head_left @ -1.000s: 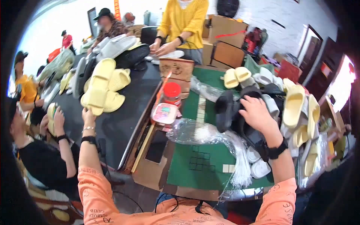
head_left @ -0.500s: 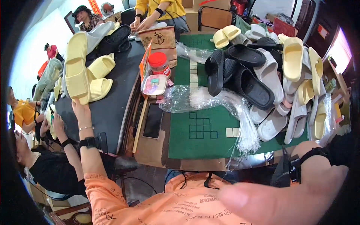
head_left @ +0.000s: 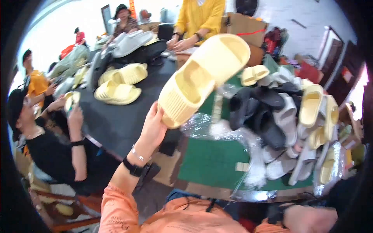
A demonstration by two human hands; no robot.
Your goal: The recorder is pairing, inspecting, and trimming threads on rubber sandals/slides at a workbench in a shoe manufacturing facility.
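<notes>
My left hand (head_left: 153,130) grips the heel end of a pale yellow slide sandal (head_left: 202,77) and holds it up in the air, sole side away, above the edge between the black table and the green mat. My right hand (head_left: 307,218) is low at the bottom right edge, blurred, close to my orange sleeve; I cannot tell whether it holds anything. A heap of black, grey and yellow sandals (head_left: 287,116) lies on the green mat (head_left: 210,163) to the right, with clear plastic bags (head_left: 225,132) in front of it.
A black table (head_left: 116,120) on the left carries more yellow sandals (head_left: 116,91) and grey ones. A seated person in black (head_left: 50,155) is at the left, a person in yellow (head_left: 200,19) stands at the far side. Cardboard boxes (head_left: 241,25) stand behind.
My left hand has taken a yellow sandal from the stack on the black table and raised it toward the middle. My right hand has dropped from the sandal heap to the lower right edge.
</notes>
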